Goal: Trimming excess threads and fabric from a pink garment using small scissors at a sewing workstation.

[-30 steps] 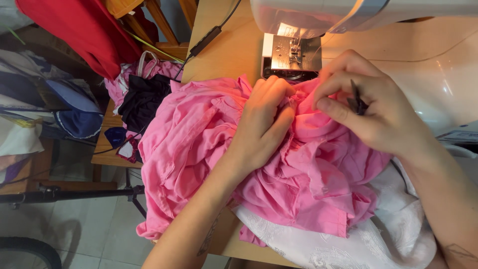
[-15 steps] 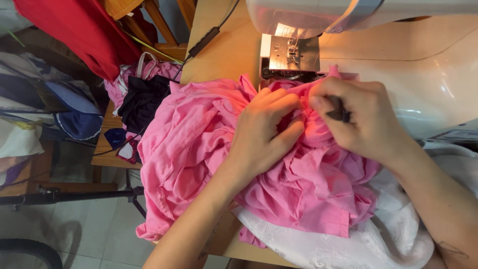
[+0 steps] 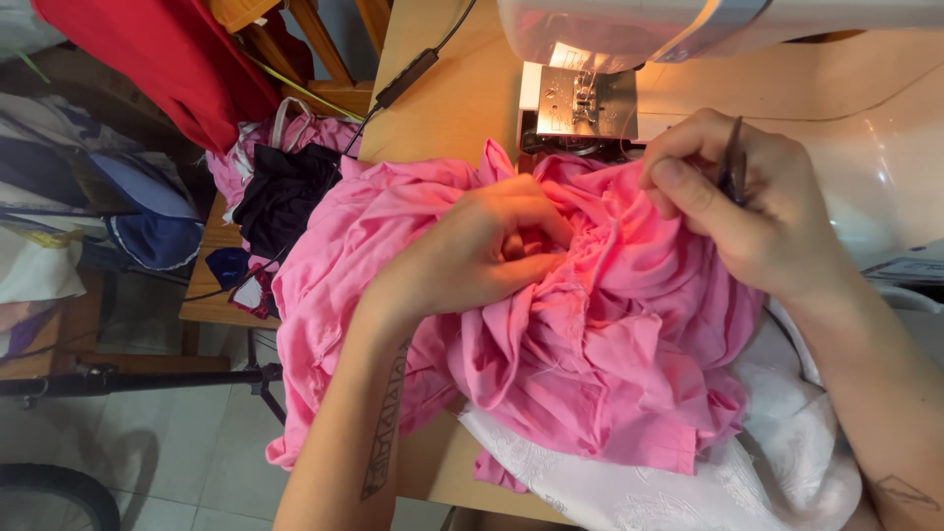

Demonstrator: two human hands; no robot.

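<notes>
A: What lay nearest, at the bottom of the frame?

B: A white cloth (image 3: 688,482), tucked under the pink fabric (image 3: 590,344), which was heaped across the center of the wooden table (image 3: 442,118).

A: And the 2 hands?

B: The left hand (image 3: 482,256) was clenched on a bunched fold at mid-frame, likely to keep the gathers together. The right hand (image 3: 747,216), right of center, was closed on a thin dark tool (image 3: 736,167), its thumb pressing the fabric flat.

A: Farther up?

B: The sewing machine (image 3: 688,29) sat at the top with its metal plate (image 3: 580,103) lit, just beyond the fabric's edge. A red garment (image 3: 167,59) hung at upper left.
</notes>
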